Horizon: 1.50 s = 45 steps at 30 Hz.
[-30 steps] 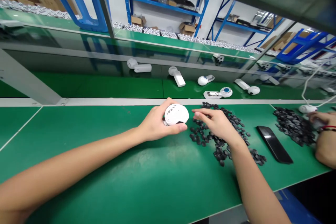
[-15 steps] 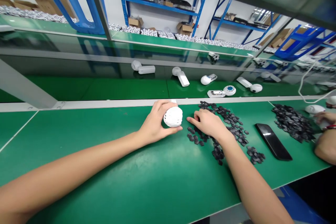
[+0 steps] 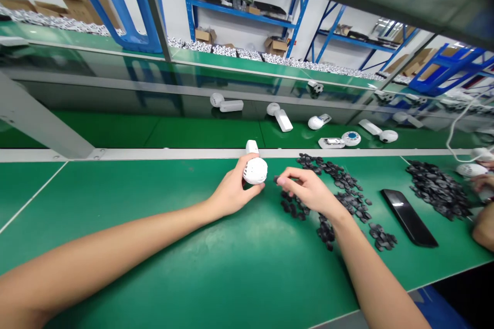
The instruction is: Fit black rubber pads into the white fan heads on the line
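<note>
My left hand point(image 3: 235, 187) is wrapped round a white device with a round head point(image 3: 255, 170), its narrow white body rising behind the head. Between the thumb and fingertips of my right hand point(image 3: 303, 185) is a small black piece point(image 3: 276, 179), just right of the round head and apart from it. Its exact shape is too small to make out. Under and beyond the right hand, many similar small black pieces point(image 3: 349, 203) lie scattered on the green tabletop point(image 3: 193, 267).
A black phone-like slab point(image 3: 409, 218) lies to the right, beside a larger heap of black pieces point(image 3: 440, 190). Several white devices point(image 3: 283, 121) rest on the ledge behind the white rail point(image 3: 173, 154). A co-worker's hand point(image 3: 484, 182) shows at the right edge, near a white cable point(image 3: 450, 133).
My right hand has lifted from the black pieces and now pinches one of them. The device in my left hand has tipped, so more of its white body shows. The view has shifted slightly.
</note>
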Each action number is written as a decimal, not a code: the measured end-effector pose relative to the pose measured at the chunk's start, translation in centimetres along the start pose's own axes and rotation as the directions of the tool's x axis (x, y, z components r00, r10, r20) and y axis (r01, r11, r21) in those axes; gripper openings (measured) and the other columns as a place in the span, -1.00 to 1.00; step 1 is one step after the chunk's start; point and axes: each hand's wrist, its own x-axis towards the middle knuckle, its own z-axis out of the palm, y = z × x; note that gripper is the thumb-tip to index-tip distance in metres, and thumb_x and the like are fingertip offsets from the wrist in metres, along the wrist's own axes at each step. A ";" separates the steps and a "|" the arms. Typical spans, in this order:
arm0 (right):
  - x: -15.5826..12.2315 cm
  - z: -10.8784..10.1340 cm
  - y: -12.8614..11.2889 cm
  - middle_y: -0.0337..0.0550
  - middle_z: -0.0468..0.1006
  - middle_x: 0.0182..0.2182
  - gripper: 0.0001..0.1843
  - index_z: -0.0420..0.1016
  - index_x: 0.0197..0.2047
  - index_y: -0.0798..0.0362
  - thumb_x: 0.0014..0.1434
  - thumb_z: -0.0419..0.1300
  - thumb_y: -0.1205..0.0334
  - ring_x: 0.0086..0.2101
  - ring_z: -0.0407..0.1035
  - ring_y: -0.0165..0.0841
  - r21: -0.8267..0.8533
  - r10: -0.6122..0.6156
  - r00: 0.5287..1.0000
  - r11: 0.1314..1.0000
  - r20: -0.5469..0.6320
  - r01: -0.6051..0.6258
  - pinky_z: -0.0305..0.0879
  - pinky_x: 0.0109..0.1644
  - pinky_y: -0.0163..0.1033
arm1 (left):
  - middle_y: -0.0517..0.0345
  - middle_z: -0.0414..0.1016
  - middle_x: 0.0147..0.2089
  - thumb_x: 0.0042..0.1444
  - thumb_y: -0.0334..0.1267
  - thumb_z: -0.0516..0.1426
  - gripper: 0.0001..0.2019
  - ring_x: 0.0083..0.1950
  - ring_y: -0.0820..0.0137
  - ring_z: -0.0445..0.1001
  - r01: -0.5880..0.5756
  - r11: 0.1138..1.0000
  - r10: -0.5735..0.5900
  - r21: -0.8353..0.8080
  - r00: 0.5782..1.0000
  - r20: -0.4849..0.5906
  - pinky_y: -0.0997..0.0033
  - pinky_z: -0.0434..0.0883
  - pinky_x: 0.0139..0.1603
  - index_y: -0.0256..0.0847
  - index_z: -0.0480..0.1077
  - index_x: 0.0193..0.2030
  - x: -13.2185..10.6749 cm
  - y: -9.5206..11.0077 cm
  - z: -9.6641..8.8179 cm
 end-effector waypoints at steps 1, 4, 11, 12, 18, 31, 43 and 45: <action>0.0 0.6 -0.3 -0.22 0.54 -0.36 -0.64 0.53 -0.28 0.01 0.39 0.19 -0.09 -0.40 0.39 -0.36 0.027 -0.015 1.000 1.000 0.001 0.015 0.37 -0.34 -0.29 | 0.05 0.45 0.13 0.23 -0.23 0.26 -0.37 -0.10 0.31 0.47 0.002 1.000 -0.002 0.001 1.000 0.010 0.35 0.43 -0.11 -0.02 0.11 0.38 0.1 0.0 0.0; 0.0 2.4 -1.2 -0.22 0.55 -0.38 -0.68 0.57 -0.28 0.01 0.39 0.21 -0.03 -0.42 0.41 -0.38 0.024 -0.069 0.996 0.997 -0.057 0.071 0.37 -0.38 -0.31 | 0.08 0.48 0.04 0.22 -0.25 0.24 -0.34 -0.15 0.31 0.47 0.014 1.000 -0.015 0.023 0.999 0.046 0.35 0.43 -0.15 -0.02 0.08 0.39 0.0 0.0 -0.1; -0.3 4.2 -1.9 -0.25 0.58 -0.43 -0.72 0.56 -0.35 0.01 0.33 0.31 0.03 -0.50 0.37 -0.44 -0.065 -0.103 0.963 0.994 -0.248 0.089 0.29 -0.42 -0.32 | 0.01 0.50 0.07 0.14 -0.05 0.33 -0.16 -0.06 0.16 0.54 0.021 0.999 -0.027 0.049 0.989 0.143 0.19 0.48 -0.06 0.00 -0.02 0.45 -0.4 0.4 -0.6; -0.4 4.4 -1.9 -0.26 0.57 -0.44 -0.71 0.54 -0.38 0.02 0.31 0.33 0.03 -0.52 0.35 -0.45 -0.083 -0.112 0.956 0.992 -0.273 0.092 0.27 -0.43 -0.32 | 0.00 0.50 0.08 0.12 0.01 0.35 -0.13 -0.05 0.14 0.55 0.029 0.998 -0.036 0.051 0.988 0.150 0.17 0.48 -0.05 0.00 -0.02 0.45 -0.4 0.5 -0.6; -0.9 5.7 -2.1 -0.26 0.54 -0.48 -0.70 0.53 -0.41 0.04 0.30 0.37 0.08 -0.50 0.33 -0.43 -0.169 -0.201 0.922 0.974 -0.332 0.151 0.27 -0.38 -0.29 | 0.03 0.53 0.07 0.04 0.12 0.41 -0.11 -0.06 0.16 0.54 0.046 0.998 -0.053 0.049 0.986 0.157 0.21 0.46 -0.06 0.01 0.07 0.39 -0.4 0.4 -0.8; -0.1 3.7 -1.5 -0.20 0.46 -0.42 -0.60 0.39 -0.38 0.03 0.51 0.06 0.08 -0.38 0.32 -0.35 -0.350 -0.363 0.928 0.883 -0.088 0.312 0.17 -0.28 -0.25 | 0.11 0.45 -0.01 0.18 0.05 0.34 -0.30 -0.15 0.32 0.43 0.016 0.994 0.000 -0.106 0.989 0.150 0.38 0.38 -0.15 -0.04 0.12 0.33 -0.1 0.6 -0.5; -1.7 -2.4 0.9 -0.23 0.64 -0.41 -0.81 0.66 -0.21 -0.07 0.35 0.24 0.07 -0.45 0.44 -0.33 -0.323 0.035 0.999 0.946 0.039 -0.021 0.22 -0.40 -0.26 | 0.05 0.42 0.10 0.24 0.00 0.26 -0.54 -0.08 0.30 0.36 -0.060 0.975 0.059 -0.216 0.998 -0.011 0.35 0.35 -0.10 -0.13 0.35 0.19 1.3 0.4 -2.0; -1.5 -2.3 1.4 -0.23 0.63 -0.40 -0.84 0.66 -0.20 -0.06 0.32 0.28 0.08 -0.44 0.44 -0.32 -0.351 0.054 0.997 0.936 0.048 -0.034 0.22 -0.40 -0.26 | 0.06 0.43 0.09 0.24 0.00 0.26 -0.54 -0.10 0.31 0.35 -0.058 0.975 0.056 -0.215 0.998 -0.016 0.36 0.35 -0.11 -0.14 0.35 0.18 1.3 0.5 -2.0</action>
